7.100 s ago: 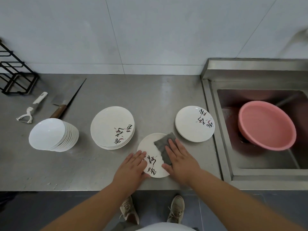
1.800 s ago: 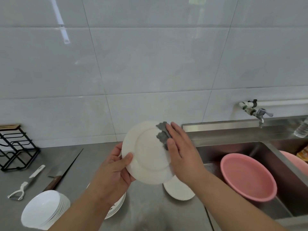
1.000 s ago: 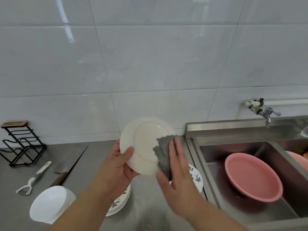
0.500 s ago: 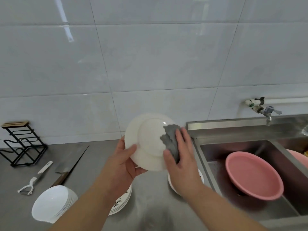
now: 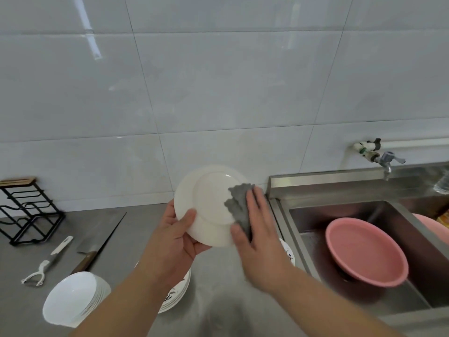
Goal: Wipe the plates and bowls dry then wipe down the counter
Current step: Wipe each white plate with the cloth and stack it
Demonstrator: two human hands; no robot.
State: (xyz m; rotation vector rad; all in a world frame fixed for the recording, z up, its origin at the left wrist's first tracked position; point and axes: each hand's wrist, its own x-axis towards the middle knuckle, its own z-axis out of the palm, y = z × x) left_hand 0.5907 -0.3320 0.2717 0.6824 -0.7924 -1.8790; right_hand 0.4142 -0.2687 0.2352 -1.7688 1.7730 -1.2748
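Left hand [image 5: 175, 242] grips a white plate [image 5: 211, 203] by its lower left rim, with the thumb on the side that shows and the fingers hidden behind. The plate is held up in the air above the counter [image 5: 136, 229], tilted, with its plain bottom side showing. Right hand [image 5: 260, 237] lies flat with straight fingers and presses a grey cloth [image 5: 239, 205] on the right part of the plate. The hand covers part of the cloth.

A stack of plates [image 5: 177, 295] sits on the counter, mostly hidden under the left arm. Dark painted marks show on its edge, but they cannot be read. One more plate [image 5: 288, 254] peeks out behind the right wrist, with marks too small to read.

A stack of white bowls [image 5: 73, 297] leans at the lower left. Near it lie a peeler [image 5: 48, 261] and a big knife [image 5: 102, 242], with a black rack [image 5: 26, 210] behind, cut off by the left edge.

A pink basin [image 5: 364, 251] sits in the sink [image 5: 364, 210] under a tap [image 5: 386, 159]. A second pink thing [image 5: 435, 229] is cut off at the right edge.
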